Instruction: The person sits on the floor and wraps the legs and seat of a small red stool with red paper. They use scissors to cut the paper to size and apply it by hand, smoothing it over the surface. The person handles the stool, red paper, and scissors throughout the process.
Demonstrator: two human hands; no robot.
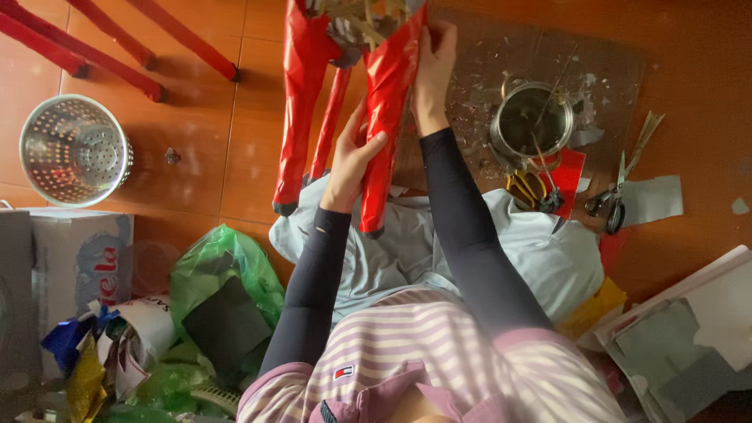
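Note:
A frame with several legs wrapped in shiny red paper stands upright over my lap. Bare wooden slats show at its top. My left hand grips the nearest red leg around its lower half, thumb in front. My right hand presses on the same leg higher up, fingers along its right edge near the top. A thinner red leg runs behind my left hand. Both arms wear black sleeves.
A cardboard sheet strewn with scraps carries a metal pot with a stick in it. Yellow-handled scissors, red paper and black-handled scissors lie nearby. A perforated metal basket, green bag, white box and stacked grey sheets surround me.

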